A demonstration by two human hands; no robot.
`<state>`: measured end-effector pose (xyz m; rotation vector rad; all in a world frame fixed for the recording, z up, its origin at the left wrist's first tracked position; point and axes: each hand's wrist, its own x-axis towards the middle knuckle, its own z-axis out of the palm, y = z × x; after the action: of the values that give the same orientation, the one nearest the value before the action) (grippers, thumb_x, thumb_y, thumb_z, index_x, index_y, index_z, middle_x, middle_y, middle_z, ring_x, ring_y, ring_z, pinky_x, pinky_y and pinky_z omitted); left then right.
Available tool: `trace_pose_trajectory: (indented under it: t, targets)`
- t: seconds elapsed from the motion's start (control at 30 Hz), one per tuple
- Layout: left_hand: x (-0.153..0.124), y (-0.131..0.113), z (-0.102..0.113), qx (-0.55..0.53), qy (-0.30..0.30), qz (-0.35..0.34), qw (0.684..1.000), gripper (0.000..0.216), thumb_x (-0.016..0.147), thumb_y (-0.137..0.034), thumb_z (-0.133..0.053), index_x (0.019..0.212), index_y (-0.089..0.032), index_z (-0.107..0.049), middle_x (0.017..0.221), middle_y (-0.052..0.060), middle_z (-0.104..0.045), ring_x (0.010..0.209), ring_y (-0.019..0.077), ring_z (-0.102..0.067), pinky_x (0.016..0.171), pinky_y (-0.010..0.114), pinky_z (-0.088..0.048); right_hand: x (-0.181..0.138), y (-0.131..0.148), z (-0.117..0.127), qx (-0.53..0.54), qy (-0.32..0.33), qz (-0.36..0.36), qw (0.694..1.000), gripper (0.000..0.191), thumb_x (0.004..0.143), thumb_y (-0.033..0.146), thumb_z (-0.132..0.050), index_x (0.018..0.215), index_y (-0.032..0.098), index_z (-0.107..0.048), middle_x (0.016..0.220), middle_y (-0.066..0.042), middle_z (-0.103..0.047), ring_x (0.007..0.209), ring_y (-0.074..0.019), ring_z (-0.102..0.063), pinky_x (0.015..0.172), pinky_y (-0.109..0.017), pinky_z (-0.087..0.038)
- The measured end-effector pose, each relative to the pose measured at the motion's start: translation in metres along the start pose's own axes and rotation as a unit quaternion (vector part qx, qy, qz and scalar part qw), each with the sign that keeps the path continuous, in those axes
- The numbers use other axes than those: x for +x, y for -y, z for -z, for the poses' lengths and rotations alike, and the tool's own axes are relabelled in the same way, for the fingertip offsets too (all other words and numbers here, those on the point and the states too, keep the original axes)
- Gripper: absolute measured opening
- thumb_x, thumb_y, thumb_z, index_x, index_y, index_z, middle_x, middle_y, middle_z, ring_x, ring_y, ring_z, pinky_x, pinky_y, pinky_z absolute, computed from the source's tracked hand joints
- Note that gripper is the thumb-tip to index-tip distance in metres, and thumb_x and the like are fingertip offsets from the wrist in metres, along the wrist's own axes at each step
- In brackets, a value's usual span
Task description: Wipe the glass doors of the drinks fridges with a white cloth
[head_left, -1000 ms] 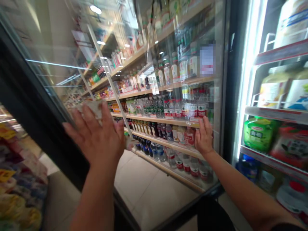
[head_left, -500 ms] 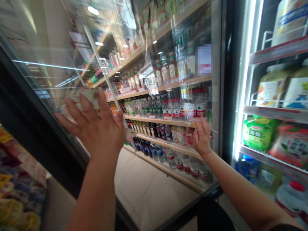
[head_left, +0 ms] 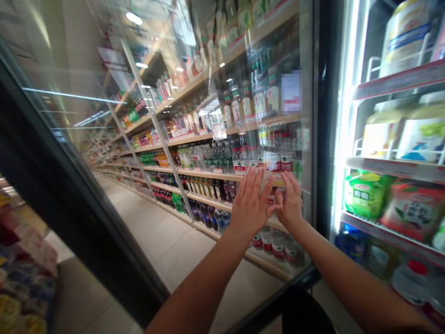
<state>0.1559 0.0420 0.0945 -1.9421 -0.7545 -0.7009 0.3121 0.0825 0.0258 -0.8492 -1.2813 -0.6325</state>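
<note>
My left hand (head_left: 252, 199) is raised against the glass door (head_left: 194, 162), fingers stretched upward and close together. A pale cloth (head_left: 267, 178) shows in part by its fingertips, pressed under the hand; most of it is hidden. Just to the right, my right hand (head_left: 291, 202) rests at the glass with its fingers up and slightly bent and its thumb apart. I see nothing held in it. The two hands almost touch at the thumbs.
The door's dark frame (head_left: 79, 195) slants across the left. To the right stands a lit fridge with wire shelves (head_left: 392, 169), a green bag (head_left: 365, 194), a red bag (head_left: 413, 208) and several bottles. Through the glass appear long drink shelves (head_left: 212, 178) and a tiled floor (head_left: 139, 220).
My left hand has swept right across the glass with the cloth, from the far left to beside my right hand. The right hand has stayed at nearly the same spot.
</note>
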Motion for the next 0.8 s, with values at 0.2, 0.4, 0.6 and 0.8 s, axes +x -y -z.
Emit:
trace_pose_trajectory:
  t: [0.2, 0.4, 0.6, 0.8]
  targets:
    - [-0.006, 0.009, 0.009, -0.062, -0.030, -0.047, 0.997, 0.078, 0.099, -0.056, -0.044, 0.157, -0.008, -0.026, 0.162, 0.021, -0.029, 0.154, 0.0295, -0.019, 0.123, 0.043, -0.030, 0.002, 0.045, -0.007, 0.071, 0.088, 0.018, 0.993, 0.066, 0.102, 0.031, -0.038, 0.162, 0.029, -0.012, 0.160, -0.012, -0.038, 0.150, -0.0281, -0.034, 0.119, -0.057, -0.040]
    - [-0.039, 0.058, 0.053, 0.038, -0.076, 0.080, 0.993, 0.064, 0.098, -0.035, -0.055, 0.157, -0.025, -0.033, 0.162, 0.011, -0.032, 0.155, 0.0305, -0.016, 0.127, 0.053, -0.012, -0.002, 0.063, -0.011, 0.010, 0.153, 0.003, 0.988, 0.075, 0.100, 0.033, -0.042, 0.163, 0.024, -0.002, 0.170, -0.013, -0.009, 0.158, -0.0339, -0.009, 0.121, -0.067, -0.026]
    - [-0.064, 0.092, 0.060, 0.079, -0.088, 0.201, 0.972, 0.072, 0.098, -0.034, -0.055, 0.160, -0.030, -0.020, 0.164, 0.008, -0.026, 0.156, 0.0307, -0.007, 0.126, 0.059, 0.003, 0.046, 0.089, -0.024, -0.011, 0.138, 0.003, 0.990, 0.071, 0.103, 0.034, -0.034, 0.162, 0.030, 0.005, 0.171, -0.009, 0.002, 0.158, -0.0339, -0.002, 0.122, -0.066, -0.025]
    - [-0.068, 0.093, 0.050, 0.053, -0.107, 0.203, 0.972, 0.071, 0.100, -0.035, -0.052, 0.161, -0.028, -0.018, 0.164, 0.010, -0.027, 0.156, 0.0311, -0.006, 0.125, 0.062, 0.001, 0.117, 0.159, -0.054, -0.079, 0.156, 0.107, 0.979, 0.058, 0.104, 0.039, -0.028, 0.161, 0.030, -0.019, 0.169, -0.002, -0.019, 0.158, -0.0246, -0.004, 0.128, -0.058, -0.017]
